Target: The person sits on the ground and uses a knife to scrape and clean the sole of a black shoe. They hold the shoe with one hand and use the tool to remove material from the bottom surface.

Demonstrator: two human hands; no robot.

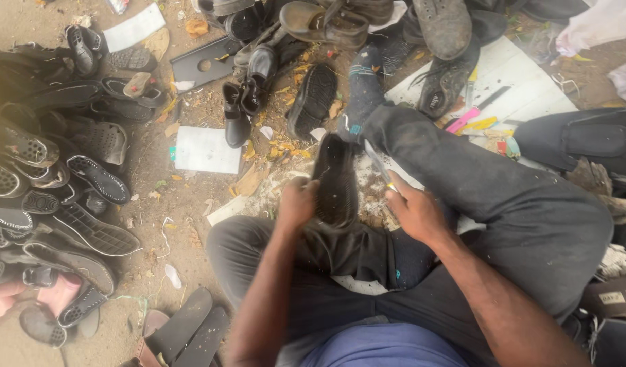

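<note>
I sit on the ground with my legs folded, in dark trousers. My left hand (297, 202) grips the left edge of a black shoe (335, 182) held sole-up above my shin. My right hand (413, 212) is closed around a slim blade-like tool (379, 163) whose tip lies along the shoe's right edge. My sock-clad right foot (360, 92) stretches away in front of the shoe.
A heap of black soles and sandals (61, 190) fills the left. Worn boots and shoes (326, 24) pile up at the top. White card pieces (205, 149) lie on the dirt, a pink-handled tool (466, 119) on a white sheet at right, flip-flops (187, 333) at bottom left.
</note>
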